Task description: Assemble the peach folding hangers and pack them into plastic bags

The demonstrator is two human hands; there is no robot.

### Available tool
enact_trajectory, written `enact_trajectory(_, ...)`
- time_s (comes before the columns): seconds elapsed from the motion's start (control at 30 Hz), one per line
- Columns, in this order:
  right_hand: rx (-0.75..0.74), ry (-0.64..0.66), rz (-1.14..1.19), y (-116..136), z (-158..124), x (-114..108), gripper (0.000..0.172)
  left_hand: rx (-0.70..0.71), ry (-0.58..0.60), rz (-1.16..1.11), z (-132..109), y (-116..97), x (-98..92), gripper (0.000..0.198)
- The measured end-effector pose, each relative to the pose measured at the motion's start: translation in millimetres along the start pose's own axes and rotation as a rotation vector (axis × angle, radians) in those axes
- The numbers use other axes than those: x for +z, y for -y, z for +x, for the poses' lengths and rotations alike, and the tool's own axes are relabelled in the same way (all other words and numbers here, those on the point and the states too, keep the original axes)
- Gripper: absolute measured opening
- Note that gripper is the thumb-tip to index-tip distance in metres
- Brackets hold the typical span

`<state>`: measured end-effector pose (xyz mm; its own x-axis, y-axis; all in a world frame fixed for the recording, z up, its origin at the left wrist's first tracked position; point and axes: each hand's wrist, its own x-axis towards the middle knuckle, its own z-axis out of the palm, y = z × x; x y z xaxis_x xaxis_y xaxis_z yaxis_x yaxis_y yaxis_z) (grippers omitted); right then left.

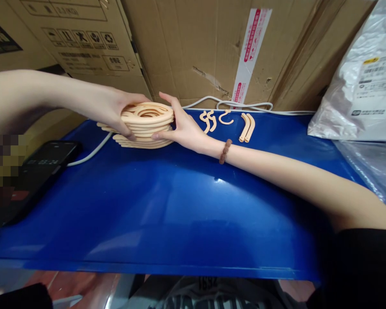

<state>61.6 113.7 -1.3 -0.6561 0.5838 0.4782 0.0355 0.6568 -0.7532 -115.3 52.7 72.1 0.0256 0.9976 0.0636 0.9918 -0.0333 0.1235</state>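
"Black sleeve (369, 262) at the lower right comes closest to the camera. What are the hands busy with?"

"A stack of cream curved pieces (148, 126), at the far side of the blue surface (180, 206), left of centre."

"How does the grip look?"

"Closed around the stack from both ends: the left hand (116, 111) clasps its left end, thumb on the near side, and the right hand (188, 131) clasps the right end, thumb in front. I can't tell whether the base rests on the surface."

"And just beside it?"

"Right of the stack, a pair of small hooked pieces (213, 123), then a single hook (226, 122), then two curved bars (251, 126) side by side."

"Anything on the wrist?"

"A brown beaded bracelet (225, 151), on the right one."

"Farther out?"

"A black phone (54, 156) lies to the left, beside a white cable (93, 153). Cardboard boxes (186, 47) stand behind, and a plastic-wrapped package (344, 101) sits far right."
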Motion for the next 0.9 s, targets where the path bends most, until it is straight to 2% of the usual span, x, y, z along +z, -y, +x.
enact_trajectory(0.1, 0.033, 0.042, -0.025, 1, 0, -2, 0.101, 0.020, -0.010, 0.002, -1, 0, -1.7, 0.091)
enact_trajectory(0.17, 0.028, 0.046, -0.024, 2, 0, -2, 0.102, 0.042, 0.026, -0.001, 3, 5, -6.7, 0.091)
enact_trajectory(0.3, 0.031, 0.051, -0.020, 0, 1, 0, 0.102, 0.141, 0.305, -0.042, 20, 25, -17.3, 0.098)
enact_trajectory(0.33, 0.032, 0.050, -0.019, -1, 1, 0, 0.102, 0.164, 0.334, -0.044, 24, 30, -18.7, 0.104)
enact_trajectory(0.47, 0.025, 0.038, -0.028, -2, 2, 0, 0.101, 0.207, 0.295, -0.026, 37, 50, -19.4, 0.122)
enact_trajectory(0.57, 0.017, 0.040, -0.035, -2, 3, 0, 0.101, 0.203, 0.322, 0.006, 41, 56, -21.2, 0.128)
enact_trajectory(0.73, -0.004, 0.035, -0.025, 0, 3, 0, 0.106, 0.144, 0.334, 0.053, 41, 55, -26.0, 0.119)
enact_trajectory(0.9, -0.002, -0.025, -0.020, 6, 4, -4, 0.096, 0.157, 0.308, 0.068, 41, 56, -26.8, 0.118)
